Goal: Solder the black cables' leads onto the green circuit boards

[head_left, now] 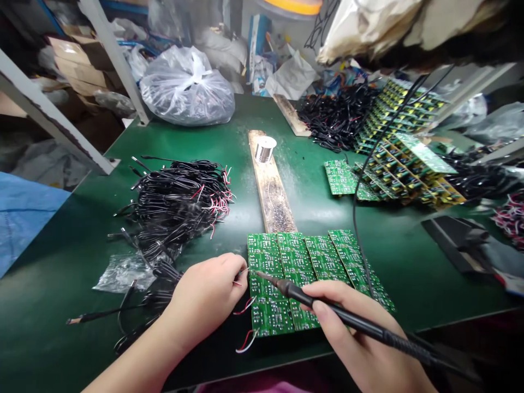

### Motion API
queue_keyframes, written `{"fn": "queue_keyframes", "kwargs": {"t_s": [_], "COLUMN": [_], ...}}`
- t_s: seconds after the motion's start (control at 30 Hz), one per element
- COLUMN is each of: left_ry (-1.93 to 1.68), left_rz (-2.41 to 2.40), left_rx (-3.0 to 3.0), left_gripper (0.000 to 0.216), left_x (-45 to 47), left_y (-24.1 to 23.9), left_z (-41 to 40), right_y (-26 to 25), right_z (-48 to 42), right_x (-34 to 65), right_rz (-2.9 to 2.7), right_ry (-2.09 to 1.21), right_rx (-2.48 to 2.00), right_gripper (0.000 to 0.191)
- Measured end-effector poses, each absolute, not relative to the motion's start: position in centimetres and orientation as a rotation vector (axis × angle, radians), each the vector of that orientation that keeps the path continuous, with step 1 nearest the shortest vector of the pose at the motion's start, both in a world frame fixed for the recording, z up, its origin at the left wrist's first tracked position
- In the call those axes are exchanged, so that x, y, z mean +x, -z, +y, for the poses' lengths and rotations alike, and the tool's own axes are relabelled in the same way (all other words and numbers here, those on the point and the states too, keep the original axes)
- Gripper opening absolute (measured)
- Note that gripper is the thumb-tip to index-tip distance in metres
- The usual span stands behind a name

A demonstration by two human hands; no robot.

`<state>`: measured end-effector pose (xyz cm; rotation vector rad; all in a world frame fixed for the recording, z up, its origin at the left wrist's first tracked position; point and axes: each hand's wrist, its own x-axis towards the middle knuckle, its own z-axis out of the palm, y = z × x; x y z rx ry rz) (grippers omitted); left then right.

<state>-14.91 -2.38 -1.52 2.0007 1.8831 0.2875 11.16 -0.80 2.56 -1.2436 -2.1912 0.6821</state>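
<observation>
Green circuit boards (268,314) lie side by side near the table's front edge. My right hand (347,327) grips a black soldering iron (301,295), its tip at the left edge of the leftmost board. Beside that edge, my left hand (215,284) is closed in a pinch on a thin wire (245,270) that reaches the board near the iron's tip. A bit of red shows between the fingers; the rest of the wire is hidden by the hand. Lower on the same edge, two pairs of red and white wires (245,341) stick out.
Left stands a heap of black cables (176,196) with a clear plastic bag (123,273). A solder spool (265,149) sits on a scorched wooden strip (274,191) behind the boards. Stacked boards (409,169) and more cables (339,114) lie right. The iron's cord (360,180) hangs across the boards.
</observation>
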Motion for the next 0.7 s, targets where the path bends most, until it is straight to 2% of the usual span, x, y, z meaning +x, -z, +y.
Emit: {"fn": "queue_keyframes", "kwargs": {"t_s": [0.7], "left_ry": [-0.307], "left_rz": [1.889], "left_rx": [1.973], "left_gripper": [0.017], "left_x": [-14.87], "left_y": [1.57], "left_z": [-2.37], "right_y": [-2.64], "right_z": [-0.71], "right_x": [10.6], "right_rz": [-2.179], "right_ry": [-0.675], "right_rx": [-1.22], "right_gripper": [0.016]}}
